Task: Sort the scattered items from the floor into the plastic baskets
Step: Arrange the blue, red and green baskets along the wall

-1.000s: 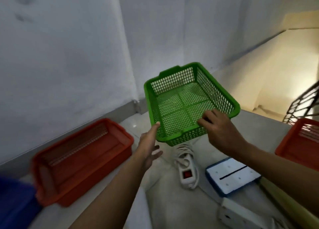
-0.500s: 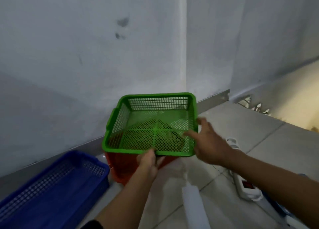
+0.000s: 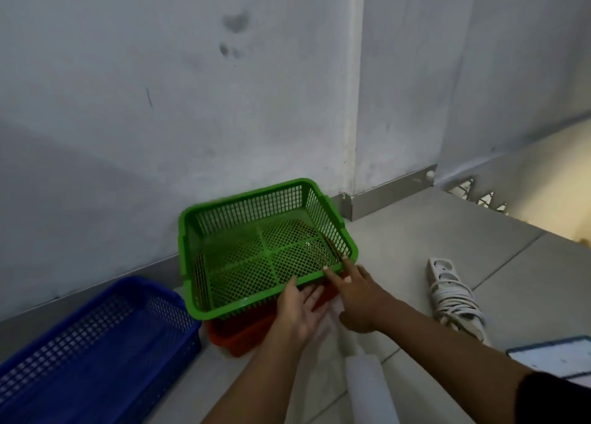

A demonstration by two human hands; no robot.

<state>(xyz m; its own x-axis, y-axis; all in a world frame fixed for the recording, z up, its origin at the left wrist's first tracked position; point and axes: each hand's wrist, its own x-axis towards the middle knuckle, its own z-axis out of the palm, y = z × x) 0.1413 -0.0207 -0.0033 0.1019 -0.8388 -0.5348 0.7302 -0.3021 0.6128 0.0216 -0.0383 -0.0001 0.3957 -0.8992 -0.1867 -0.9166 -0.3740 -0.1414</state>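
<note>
Green basket (image 3: 262, 251) sits tilted atop the red basket (image 3: 238, 332), close to the wall, blue basket (image 3: 96, 343) just left on the floor. Your left hand (image 3: 302, 308) lies flat under the green rim — fingers spread, not gripping. Your right hand (image 3: 355, 291) touches the near right rim, fingers loosely extended, holding nothing. Power strip (image 3: 454, 295) with coiled cord lies to the right; a white tube (image 3: 371, 388) lies in the foreground.

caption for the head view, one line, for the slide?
Both hands, left hand and right hand, at the near rim of a green basket atop an orange basket.
</note>
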